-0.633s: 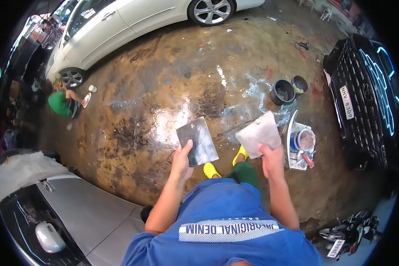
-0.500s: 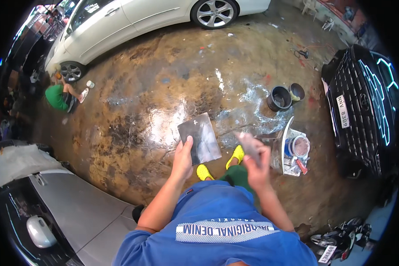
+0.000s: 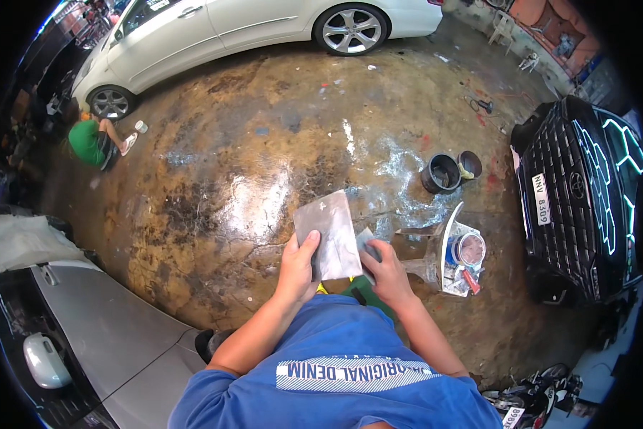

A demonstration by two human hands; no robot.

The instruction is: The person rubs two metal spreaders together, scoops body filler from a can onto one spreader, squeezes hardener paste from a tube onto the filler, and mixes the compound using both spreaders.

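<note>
My left hand [image 3: 296,266] is closed on the lower left edge of a flat, greyish rectangular board [image 3: 330,232], its thumb lying on the upper face. Smears and a small light mark show on that face. Close to the board's right edge, my right hand [image 3: 390,275] pinches a thin, flat grey spreader [image 3: 366,237]. Part of the spreader is hidden by my fingers and the board, so I cannot tell whether the two touch. To the right, an open tub [image 3: 470,248] of pinkish-grey paste sits on a white stand [image 3: 454,220], beside a red tube [image 3: 472,282].
Two black buckets [image 3: 440,174] stand on the wet, stained floor [image 3: 214,143]. A white car [image 3: 257,21] is ahead, a grey car [image 3: 143,329] at left, a black car front [image 3: 568,193] at right. A person in green [image 3: 87,143] squats by the white car's wheel.
My right hand has come left with the spreader, up to the board's right edge. The board has turned slightly and looks lighter. My view has shifted a little.
</note>
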